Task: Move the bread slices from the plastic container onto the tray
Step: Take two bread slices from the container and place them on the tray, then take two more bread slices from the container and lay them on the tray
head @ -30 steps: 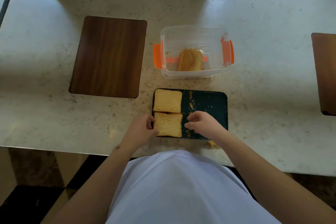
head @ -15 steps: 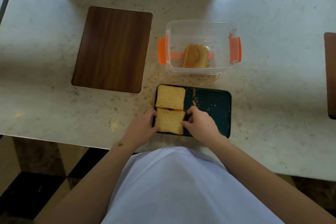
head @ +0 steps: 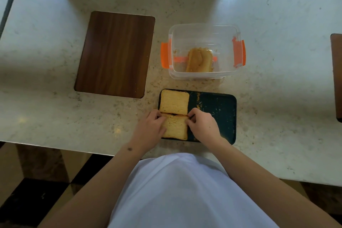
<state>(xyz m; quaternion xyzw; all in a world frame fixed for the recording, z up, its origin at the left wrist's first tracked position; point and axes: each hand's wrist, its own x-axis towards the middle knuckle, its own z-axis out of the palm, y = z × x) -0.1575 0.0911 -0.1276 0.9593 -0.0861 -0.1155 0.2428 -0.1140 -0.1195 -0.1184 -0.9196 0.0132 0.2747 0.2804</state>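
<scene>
A dark green tray (head: 218,114) lies near the table's front edge. Two bread slices lie on its left half: a far slice (head: 174,102) and a near slice (head: 175,127), edges touching. My left hand (head: 150,129) pinches the near slice's left edge, and my right hand (head: 202,126) pinches its right edge. Behind the tray stands a clear plastic container (head: 205,29) with orange clips. Inside it rests more bread (head: 199,60), browner and leaning.
A dark wooden board (head: 114,54) lies left of the container. Another wooden board (head: 336,76) shows at the right edge of view. Crumbs are scattered on the tray and around the container. The pale stone table (head: 55,107) ends just in front of my body.
Both hands have closed in on the near slice from its two sides. The slice has shifted slightly against the far slice. The camera view moved a little.
</scene>
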